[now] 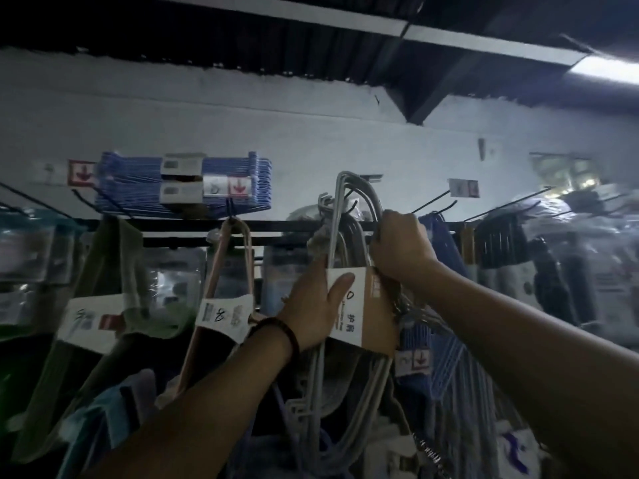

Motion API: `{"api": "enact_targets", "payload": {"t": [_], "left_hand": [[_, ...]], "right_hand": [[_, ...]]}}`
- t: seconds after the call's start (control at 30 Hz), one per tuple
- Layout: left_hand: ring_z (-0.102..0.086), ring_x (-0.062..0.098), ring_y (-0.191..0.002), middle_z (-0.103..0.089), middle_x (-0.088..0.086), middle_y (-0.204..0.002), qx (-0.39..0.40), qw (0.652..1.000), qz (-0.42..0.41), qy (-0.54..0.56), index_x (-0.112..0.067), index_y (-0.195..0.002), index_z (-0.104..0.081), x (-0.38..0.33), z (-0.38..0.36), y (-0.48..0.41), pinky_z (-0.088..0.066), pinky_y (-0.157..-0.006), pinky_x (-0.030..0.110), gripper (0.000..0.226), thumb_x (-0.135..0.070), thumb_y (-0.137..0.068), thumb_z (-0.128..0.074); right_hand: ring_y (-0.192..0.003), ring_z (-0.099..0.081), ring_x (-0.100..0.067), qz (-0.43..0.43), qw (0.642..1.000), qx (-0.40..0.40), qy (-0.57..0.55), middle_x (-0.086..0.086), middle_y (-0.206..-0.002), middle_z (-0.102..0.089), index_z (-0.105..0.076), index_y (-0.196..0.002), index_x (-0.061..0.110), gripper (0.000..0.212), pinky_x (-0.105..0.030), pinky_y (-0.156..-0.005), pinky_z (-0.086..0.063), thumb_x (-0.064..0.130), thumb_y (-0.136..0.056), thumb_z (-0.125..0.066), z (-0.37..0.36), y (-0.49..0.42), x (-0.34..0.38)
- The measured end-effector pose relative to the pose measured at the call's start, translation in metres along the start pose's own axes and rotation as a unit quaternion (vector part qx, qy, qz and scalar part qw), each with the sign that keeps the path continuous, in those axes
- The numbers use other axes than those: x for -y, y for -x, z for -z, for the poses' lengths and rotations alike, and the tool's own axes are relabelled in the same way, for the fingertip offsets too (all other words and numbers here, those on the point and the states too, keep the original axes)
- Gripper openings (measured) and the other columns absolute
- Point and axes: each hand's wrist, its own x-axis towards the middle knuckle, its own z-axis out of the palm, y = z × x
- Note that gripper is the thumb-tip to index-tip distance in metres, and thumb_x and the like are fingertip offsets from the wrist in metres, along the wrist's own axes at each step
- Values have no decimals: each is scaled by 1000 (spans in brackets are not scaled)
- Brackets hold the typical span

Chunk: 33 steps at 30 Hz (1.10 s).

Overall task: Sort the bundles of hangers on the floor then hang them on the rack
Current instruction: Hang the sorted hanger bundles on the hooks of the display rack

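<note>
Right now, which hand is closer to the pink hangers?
Left. The left hand sits just right of the pink hangers, on the card round the grey hangers; the right hand grips those farther right.

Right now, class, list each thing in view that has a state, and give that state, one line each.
grey hanger bundle: lifted to the rack, held by both hands; unclear if hooked yet.
left hand: grips the bundle's card sleeve.
right hand: grips the grey hangers' necks.
pink hanger bundle: hanging from a peg.
green hanger bundle: hanging at the left.
blue hanger bundle: lying flat atop the pegs.
</note>
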Motion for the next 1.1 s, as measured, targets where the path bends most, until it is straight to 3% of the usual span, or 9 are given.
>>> {"api": "enact_targets", "payload": {"t": [0.07,0.17,0.33,0.53,0.7,0.8,0.9,1.03,1.1], "left_hand": [[-65,-6,-96,-69,-6,-116,-2,1000,-26,-11,-27,-143,-44,5,-10,-17,-49,-78,6,39,-39,-107,-50],[-65,10,-110,-64,-2,-128,-17,998,-42,-31,-31,-151,-35,19,-25,-42,-55,-98,32,50,-45,-105,-50],[-57,23,-128,-49,7,-149,-43,997,-16,-62,-46,-157,-18,46,-44,-58,-51,-107,48,74,-76,-93,-38],[-63,22,-109,-60,7,-127,-50,993,39,-96,-43,-159,-17,67,-57,-56,-56,-97,48,74,-72,-95,-39],[-48,31,-123,-32,9,-139,-50,979,98,-173,-29,-160,-19,74,-60,-57,-47,-108,46,64,-52,-105,-43],[-43,33,-127,-34,14,-142,-66,966,129,-213,-21,-156,-27,84,-66,-53,-44,-109,46,61,-52,-106,-40],[-40,32,-129,-37,13,-140,-64,963,145,-218,-21,-157,-24,84,-68,-51,-42,-107,41,60,-50,-107,-40],[-48,27,-123,-45,8,-134,-67,961,145,-226,-21,-155,-30,80,-63,-44,-42,-97,30,59,-46,-105,-48],[-55,26,-117,-53,7,-129,-73,964,134,-220,-21,-146,-40,77,-58,-38,-50,-97,39,53,-43,-101,-58]], "right_hand": [[-77,-67,-26,4,1000,-8,11,-9,-85,-65,-66,-103,9,11,-38,-66,-61,14,-93,-67,-4,-13,-9],[-80,-67,-25,-4,1000,-10,11,-8,-87,-65,-66,-107,9,16,-39,-69,-61,14,-92,-69,-15,-28,-23],[-82,-65,-28,5,1000,-17,-17,-11,-92,-63,-58,-111,6,16,-40,-69,-60,11,-97,-63,-38,-41,-37],[-82,-61,-25,2,1000,21,-20,-8,-93,-61,-62,-115,7,17,-37,-71,-56,11,-99,-61,-70,-42,-50],[-88,-69,-27,23,994,101,39,-10,-99,-69,-65,-109,10,14,-43,-83,-61,18,-99,-61,-84,-55,-52],[-92,-70,-31,26,989,141,21,-13,-106,-68,-62,-118,5,26,-50,-85,-61,23,-99,-58,-94,-53,-57],[-97,-69,-33,33,983,178,5,-14,-113,-67,-54,-127,3,37,-50,-85,-61,25,-97,-59,-98,-50,-66],[-95,-68,-34,36,988,148,-23,-14,-106,-66,-51,-123,9,34,-45,-80,-61,27,-97,-61,-99,-41,-75],[-104,-65,-40,33,991,125,-42,-20,-112,-65,-45,-130,7,39,-44,-78,-57,25,-98,-59,-98,-29,-74]]}}
